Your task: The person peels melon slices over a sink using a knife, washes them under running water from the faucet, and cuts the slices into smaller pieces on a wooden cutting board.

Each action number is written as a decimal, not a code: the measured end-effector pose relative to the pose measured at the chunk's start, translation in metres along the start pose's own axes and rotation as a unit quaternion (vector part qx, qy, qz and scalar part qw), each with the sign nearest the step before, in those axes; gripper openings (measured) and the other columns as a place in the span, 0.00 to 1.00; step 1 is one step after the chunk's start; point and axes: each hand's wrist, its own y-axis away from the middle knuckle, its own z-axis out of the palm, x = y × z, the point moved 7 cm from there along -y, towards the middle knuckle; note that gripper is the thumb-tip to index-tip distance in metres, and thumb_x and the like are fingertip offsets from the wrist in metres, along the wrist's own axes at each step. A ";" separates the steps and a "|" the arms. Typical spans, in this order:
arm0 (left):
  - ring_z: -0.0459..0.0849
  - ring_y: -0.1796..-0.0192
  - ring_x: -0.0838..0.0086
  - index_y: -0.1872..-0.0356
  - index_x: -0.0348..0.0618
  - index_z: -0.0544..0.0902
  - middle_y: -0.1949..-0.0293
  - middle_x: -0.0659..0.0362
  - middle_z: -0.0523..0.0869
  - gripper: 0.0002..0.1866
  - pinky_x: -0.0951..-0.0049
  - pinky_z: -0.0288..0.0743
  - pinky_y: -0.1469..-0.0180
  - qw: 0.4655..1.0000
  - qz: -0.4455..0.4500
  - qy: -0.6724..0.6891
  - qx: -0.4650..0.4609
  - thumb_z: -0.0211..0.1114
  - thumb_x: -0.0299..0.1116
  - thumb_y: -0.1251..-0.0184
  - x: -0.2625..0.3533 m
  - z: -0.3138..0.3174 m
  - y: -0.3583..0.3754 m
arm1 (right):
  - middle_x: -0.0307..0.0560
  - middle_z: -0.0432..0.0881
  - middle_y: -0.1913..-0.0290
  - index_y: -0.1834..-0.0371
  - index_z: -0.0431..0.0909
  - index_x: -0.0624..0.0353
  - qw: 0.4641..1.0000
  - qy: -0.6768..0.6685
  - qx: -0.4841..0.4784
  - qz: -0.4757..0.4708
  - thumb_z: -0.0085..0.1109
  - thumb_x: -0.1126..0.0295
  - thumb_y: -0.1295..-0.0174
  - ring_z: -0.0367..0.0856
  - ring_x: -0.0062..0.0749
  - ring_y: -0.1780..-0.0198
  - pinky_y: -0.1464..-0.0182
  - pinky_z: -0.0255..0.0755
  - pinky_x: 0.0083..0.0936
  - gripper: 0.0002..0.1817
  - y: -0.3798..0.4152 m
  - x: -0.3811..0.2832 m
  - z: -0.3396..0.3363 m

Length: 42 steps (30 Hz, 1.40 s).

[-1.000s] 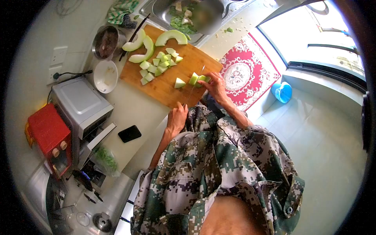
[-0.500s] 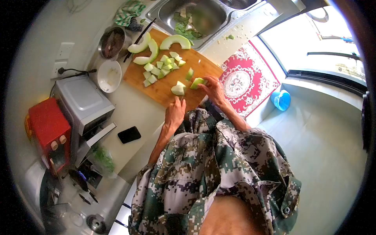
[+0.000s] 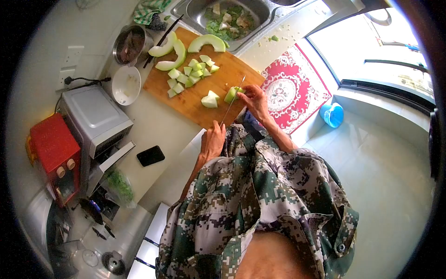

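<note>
- The left hand (image 3: pixel 213 139) has its fingers curled closed around the handle of a knife (image 3: pixel 228 110).
- The right hand (image 3: pixel 254 98) pinches a green melon piece (image 3: pixel 229 96) with its fingertips, almost closed.
- The melon piece sits near the right edge of a wooden board (image 3: pixel 232 69). The knife's thin blade points up and away, over the piece. It is hard to tell if it has cut in.
- Just left of the knife, two pale chunks (image 3: pixel 210 101) lie together on the board.
- Farther up the board is a bunch of small cubes (image 3: pixel 196 73), with three curved slices (image 3: pixel 207 42) past them.
- Left of the board are a white bowl (image 3: pixel 134 82) and a metal pot (image 3: pixel 147 44) with dark food in it.
- Beyond the board, a sink (image 3: pixel 192 10) has green leaves (image 3: pixel 238 14) in it.
- A black phone (image 3: pixel 151 156) lies on the counter with a dark, plain face.
- Near it are a silver microwave (image 3: pixel 95 111) and a red oven (image 3: pixel 53 149). Any words by the oven's knobs are too small to read.
- A blue bucket (image 3: pixel 332 116) stands on the floor near a red and white rug (image 3: pixel 280 93).
</note>
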 end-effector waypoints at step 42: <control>0.81 0.73 0.45 0.67 0.34 0.73 0.79 0.40 0.78 0.12 0.54 0.70 0.75 0.985 0.027 0.123 0.118 0.55 0.35 0.30 -0.012 -0.036 -0.020 | 0.54 0.79 0.63 0.55 0.78 0.63 0.983 0.137 -0.114 -0.053 0.67 0.71 0.47 0.80 0.45 0.63 0.60 0.75 0.34 0.17 -0.013 -0.017 0.020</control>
